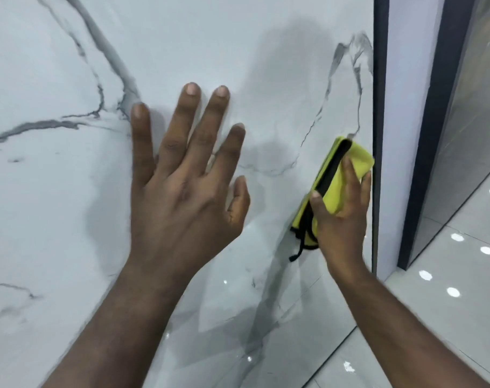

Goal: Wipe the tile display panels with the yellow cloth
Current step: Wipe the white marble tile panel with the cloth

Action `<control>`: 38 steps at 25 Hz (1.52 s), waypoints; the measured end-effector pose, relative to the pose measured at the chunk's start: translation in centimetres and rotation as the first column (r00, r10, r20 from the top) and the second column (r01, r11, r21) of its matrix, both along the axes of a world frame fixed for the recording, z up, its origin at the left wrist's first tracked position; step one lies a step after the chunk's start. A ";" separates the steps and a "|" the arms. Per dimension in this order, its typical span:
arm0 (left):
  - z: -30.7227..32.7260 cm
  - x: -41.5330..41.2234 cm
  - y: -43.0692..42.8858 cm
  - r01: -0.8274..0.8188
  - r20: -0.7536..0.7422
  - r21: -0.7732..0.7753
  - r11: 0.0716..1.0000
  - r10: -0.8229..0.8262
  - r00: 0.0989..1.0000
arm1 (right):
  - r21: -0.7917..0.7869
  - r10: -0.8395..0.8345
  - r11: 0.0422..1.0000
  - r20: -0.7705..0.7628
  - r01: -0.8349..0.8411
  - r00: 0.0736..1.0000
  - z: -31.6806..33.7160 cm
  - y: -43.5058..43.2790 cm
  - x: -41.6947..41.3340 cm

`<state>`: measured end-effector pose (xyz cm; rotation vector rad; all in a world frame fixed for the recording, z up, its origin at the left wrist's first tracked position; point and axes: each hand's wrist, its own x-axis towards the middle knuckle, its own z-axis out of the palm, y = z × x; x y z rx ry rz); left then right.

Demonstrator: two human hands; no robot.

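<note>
So the yellow cloth (357, 159) is folded into a long pad and pressed on the marble tile panel (56, 191), hard by its right edge, just beside the dark frame strip (378, 107). Its long axis runs up the panel, tilted a bit right. The right hand (341, 219) has its grip curled round it, thumb on the left. The left hand (182, 191) lies flat and spread on the panel, holding nothing. I reckon the next swipe has to go left.

Panel (266, 65) was white marble with grey-black veins, heaviest by the little fingertip of the left hand (182, 180). Cloth (334, 196) under the right hand (341, 222) fingers was bright yellow, black-edged. Frame strip (379, 107) just beyond them was dark navy. Floor (462, 303) was pale grey with white glare spots.
</note>
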<state>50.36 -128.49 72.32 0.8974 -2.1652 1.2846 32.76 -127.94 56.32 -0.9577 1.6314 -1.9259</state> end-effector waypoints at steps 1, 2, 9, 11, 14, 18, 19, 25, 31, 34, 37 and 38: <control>0.0 1.4 0.8 -0.021 -0.004 0.010 1.000 0.021 1.000 | -0.003 -0.018 1.000 -0.020 0.018 1.000 1.6 -0.4 0.1; -0.1 2.6 1.6 -0.030 -0.001 0.025 0.999 0.030 1.000 | -0.049 -0.031 0.998 -0.097 0.026 0.995 3.3 -0.5 0.9; 0.4 9.5 5.1 -0.072 -0.073 0.020 0.997 0.074 0.995 | -0.073 0.074 0.994 -0.171 -0.087 0.982 2.2 4.0 9.0; 1.4 10.9 5.9 -0.086 -0.096 -0.002 0.996 0.085 0.992 | -0.059 0.022 0.998 -0.082 -0.027 0.996 6.5 2.7 8.3; 2.5 11.8 5.7 -0.098 -0.132 -0.026 0.995 0.094 0.987 | -0.277 -0.056 0.957 -0.459 -0.083 0.886 10.6 3.3 10.3; 2.0 12.7 4.9 -0.109 -0.086 -0.096 0.989 0.100 0.991 | -0.153 0.070 0.977 -0.421 -0.146 0.905 5.9 5.2 11.2; 1.8 12.7 4.8 -0.112 -0.082 -0.122 0.986 0.103 0.991 | -0.103 0.094 0.987 -0.226 -0.120 0.970 6.4 4.3 10.4; 1.4 12.5 4.7 -0.136 0.051 -0.170 0.976 0.147 0.988 | -0.265 0.000 0.953 -0.485 -0.147 0.875 8.3 4.1 11.6; 1.0 13.2 4.7 -0.116 0.241 -0.127 0.985 0.144 0.960 | -0.054 0.079 0.996 0.026 -0.078 0.997 3.5 4.0 10.2; 1.1 12.9 4.6 -0.088 0.226 -0.119 0.989 0.113 0.967 | -0.196 0.055 0.975 -0.258 -0.108 0.965 3.5 4.3 10.8; 0.9 13.0 4.6 -0.094 0.214 -0.126 0.988 0.120 0.969 | -0.069 0.083 0.993 -0.168 -0.095 0.982 -1.0 5.9 12.4; 0.8 13.0 4.7 -0.097 0.211 -0.127 0.987 0.122 0.970 | 0.000 0.078 0.997 -0.009 -0.078 0.997 -1.2 5.7 12.1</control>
